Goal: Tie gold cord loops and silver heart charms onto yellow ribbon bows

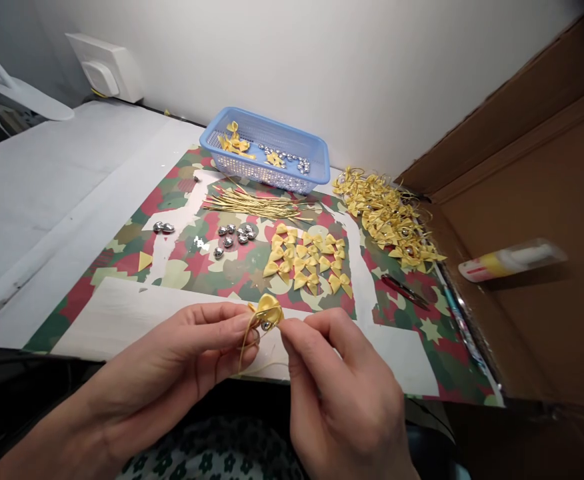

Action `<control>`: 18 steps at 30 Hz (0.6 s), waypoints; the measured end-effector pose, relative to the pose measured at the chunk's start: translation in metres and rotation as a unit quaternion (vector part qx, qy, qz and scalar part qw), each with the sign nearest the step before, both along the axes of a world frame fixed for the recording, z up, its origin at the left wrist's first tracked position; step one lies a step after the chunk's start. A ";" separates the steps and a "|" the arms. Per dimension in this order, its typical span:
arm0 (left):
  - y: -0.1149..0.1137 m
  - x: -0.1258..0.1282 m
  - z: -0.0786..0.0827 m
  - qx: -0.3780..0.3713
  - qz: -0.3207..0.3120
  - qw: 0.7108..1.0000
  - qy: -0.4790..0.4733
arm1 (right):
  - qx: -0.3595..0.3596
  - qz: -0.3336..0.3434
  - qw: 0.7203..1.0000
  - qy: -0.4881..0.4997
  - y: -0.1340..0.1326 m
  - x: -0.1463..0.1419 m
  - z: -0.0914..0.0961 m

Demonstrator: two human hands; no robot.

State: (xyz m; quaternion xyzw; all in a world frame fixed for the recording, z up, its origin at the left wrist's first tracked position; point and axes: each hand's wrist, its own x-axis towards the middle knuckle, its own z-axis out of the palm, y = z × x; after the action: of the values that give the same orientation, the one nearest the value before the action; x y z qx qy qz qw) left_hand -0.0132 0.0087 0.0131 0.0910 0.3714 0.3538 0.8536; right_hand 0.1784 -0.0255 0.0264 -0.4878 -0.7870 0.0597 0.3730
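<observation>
In the head view, the label on the bottle (512, 260), well to the right of the right hand, was too blurred to read. The left hand (192, 340) was closed in a pinch, its thumb and fingers gripping a yellow bow (271, 307) with a silver bead (266, 326) at its lower side and a thin gold cord (243, 353) hanging by the fingertips. The right hand (345, 387) had its thumb and forefinger pinched together at the bow's right edge; exactly what they gripped was hidden. The left forearm slanted in from the lower left, palm turned inward; the right hand showed its back, fingers curled. Beyond the hands lay rows of bows (308, 259), loose silver beads (229, 241) and gold strands (259, 203), with a blue basket (267, 123) farther off. A heap of corded bows (385, 217) sat beyond the right hand, rightward.
</observation>
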 end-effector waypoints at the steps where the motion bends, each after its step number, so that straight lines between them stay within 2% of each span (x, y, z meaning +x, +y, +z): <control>1: 0.000 0.000 -0.001 -0.002 0.000 1.000 0.002 | 0.000 0.001 1.000 -0.001 0.000 0.000 0.000; 18: 0.000 0.003 -0.002 -0.019 0.010 1.000 0.000 | 0.007 -0.001 1.000 0.005 0.005 -0.003 0.002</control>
State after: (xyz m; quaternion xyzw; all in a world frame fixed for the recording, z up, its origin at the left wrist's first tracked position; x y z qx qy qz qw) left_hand -0.0106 0.0085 0.0109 0.0713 0.3791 0.3556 0.8513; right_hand 0.1757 -0.0206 0.0284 -0.4851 -0.7852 0.0563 0.3809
